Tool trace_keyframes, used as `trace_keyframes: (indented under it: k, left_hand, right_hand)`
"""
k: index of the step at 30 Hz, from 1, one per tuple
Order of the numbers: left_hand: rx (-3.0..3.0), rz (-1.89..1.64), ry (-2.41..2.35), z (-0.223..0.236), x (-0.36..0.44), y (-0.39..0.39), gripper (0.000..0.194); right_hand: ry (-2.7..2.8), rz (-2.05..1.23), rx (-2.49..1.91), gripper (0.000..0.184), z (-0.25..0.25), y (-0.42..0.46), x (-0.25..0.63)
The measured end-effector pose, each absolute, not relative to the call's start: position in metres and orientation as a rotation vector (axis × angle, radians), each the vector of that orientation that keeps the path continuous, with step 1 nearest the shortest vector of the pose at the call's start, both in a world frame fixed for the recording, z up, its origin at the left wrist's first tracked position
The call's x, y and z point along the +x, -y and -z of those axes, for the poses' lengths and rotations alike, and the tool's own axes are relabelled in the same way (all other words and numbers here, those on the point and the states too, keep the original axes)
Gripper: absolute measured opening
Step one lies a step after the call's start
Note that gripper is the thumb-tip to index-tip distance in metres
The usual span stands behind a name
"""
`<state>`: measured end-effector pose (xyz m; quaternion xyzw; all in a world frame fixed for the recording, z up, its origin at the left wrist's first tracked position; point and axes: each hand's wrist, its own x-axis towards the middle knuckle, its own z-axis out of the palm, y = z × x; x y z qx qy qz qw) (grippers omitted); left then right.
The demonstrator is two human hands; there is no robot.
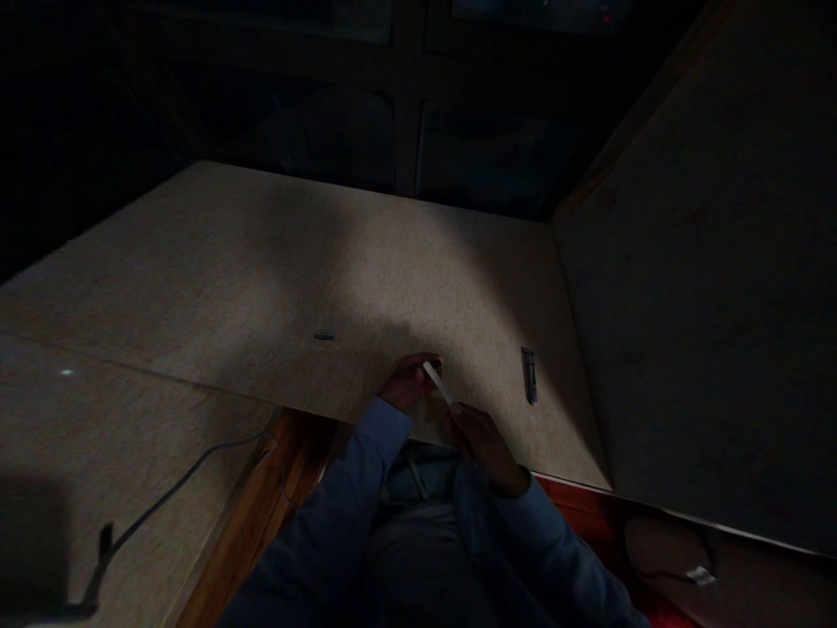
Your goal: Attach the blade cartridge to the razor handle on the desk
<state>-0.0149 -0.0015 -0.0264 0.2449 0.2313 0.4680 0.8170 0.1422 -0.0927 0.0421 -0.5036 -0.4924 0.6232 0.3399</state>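
Note:
In dim light my right hand [477, 436] is closed around the lower end of a thin, flat, pale stick [438, 382]. The stick slants up and to the left, and its far tip reaches my left hand [409, 381]. My left fingers are curled around that tip or just beside it; shadow hides whether anything else is in them. Both hands are close together above the table's near edge. To their right, a small dark metal tool [529, 377], shaped like a nail clipper, lies on the table. A short, thin dark green piece [324, 337] lies to the left.
The pale table [392, 253] has a seam toward its left part. A grey cable [189, 471] crosses the lower left, near a wooden edge [261, 497]. A panel [706, 305] rises on the right, and dark window panes [340, 131] stand behind the table.

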Motion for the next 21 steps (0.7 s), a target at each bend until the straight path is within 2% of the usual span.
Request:
trace_keyframes:
  k: [8,15,21]
  left_hand:
    - [0.496,-0.955,-0.507,0.017,-0.01,0.0,0.063]
    - [0.522,-0.971,-0.524,0.022,-0.013,0.0,0.063]
    - [0.498,-0.979,-0.443,0.016,-0.011,0.0,0.059]
  right_hand:
    - [1.286,-1.391,-1.422,0.049,-0.033,0.085,0.161]
    - [1.338,-1.594,-1.29,0.05,-0.032,0.093,0.154]
    - [1.26,-1.428,-1.367,0.046,-0.028,0.084,0.16]
